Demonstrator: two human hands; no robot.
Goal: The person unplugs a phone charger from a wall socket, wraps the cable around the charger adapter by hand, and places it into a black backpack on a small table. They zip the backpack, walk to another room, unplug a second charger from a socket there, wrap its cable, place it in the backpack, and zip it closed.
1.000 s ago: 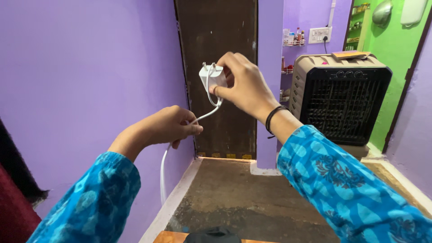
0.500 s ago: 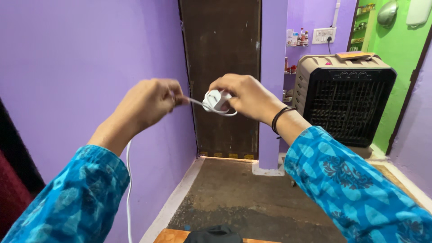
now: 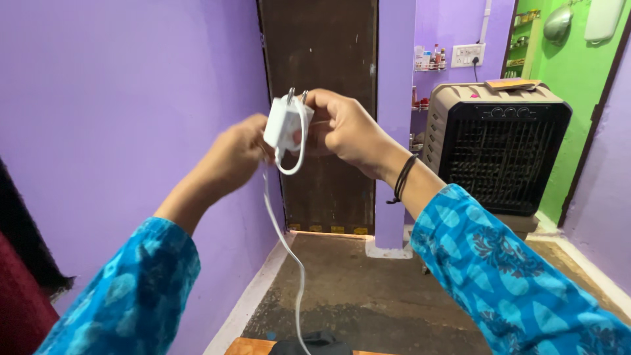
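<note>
I hold a white charger plug [image 3: 284,122] up at chest height in front of a dark brown door. My right hand [image 3: 345,131] grips the plug from the right, its two metal pins pointing up. My left hand [image 3: 238,151] is closed on the white cable [image 3: 287,246] just left of the plug. One loop of cable curls around the plug body, and the remaining cable hangs down toward the floor. Both arms wear blue patterned sleeves; a black band sits on the right wrist.
A beige and black air cooler [image 3: 498,148] stands at the right with an orange book on top. Purple walls flank the brown door [image 3: 321,112]. A wall socket panel [image 3: 467,55] and a small shelf sit behind. A dark object [image 3: 309,344] lies at the bottom edge.
My left hand has come back in toward the plug from its pulled-out position at the left. The plug now stands with pins up, and a cable loop wraps it.
</note>
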